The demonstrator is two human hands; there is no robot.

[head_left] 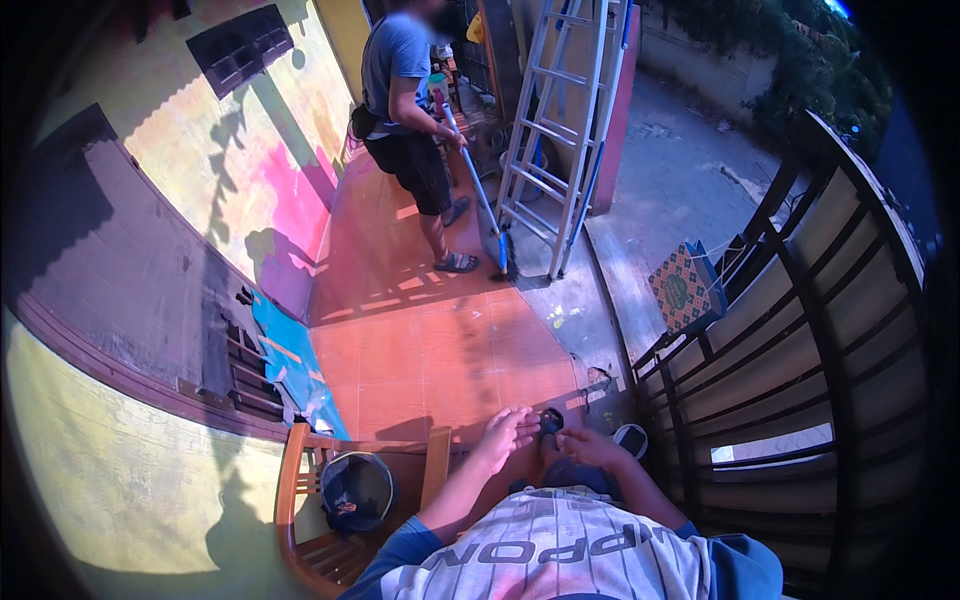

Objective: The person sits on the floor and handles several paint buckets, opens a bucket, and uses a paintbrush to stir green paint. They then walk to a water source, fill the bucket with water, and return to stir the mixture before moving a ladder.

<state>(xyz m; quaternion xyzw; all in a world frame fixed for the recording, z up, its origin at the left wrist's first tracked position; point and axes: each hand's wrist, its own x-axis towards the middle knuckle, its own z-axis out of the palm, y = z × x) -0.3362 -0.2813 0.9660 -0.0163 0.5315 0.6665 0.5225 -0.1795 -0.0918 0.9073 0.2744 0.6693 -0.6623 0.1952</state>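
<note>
My left hand (509, 437) is raised in front of my body, palm turned inward, its fingers stretched and with nothing visible in them. Close beside it on the right is my right hand (588, 447), fingers curled in; whatever they may hold is hidden. The two hands are a little apart. Below and between them show my sandalled foot (549, 421) and part of my leg. A dark bucket (358, 491) sits on a wooden chair (437, 465) at my left, touched by neither hand.
Ahead, another person (400, 110) holds a blue-handled broom (484, 199) on the orange tiled floor (410, 345). An aluminium stepladder (548, 130) stands beside them. A patterned paper bag (688, 288) hangs by a dark slatted gate (810, 330) at right. Blue sheeting (290, 350) leans at the left wall.
</note>
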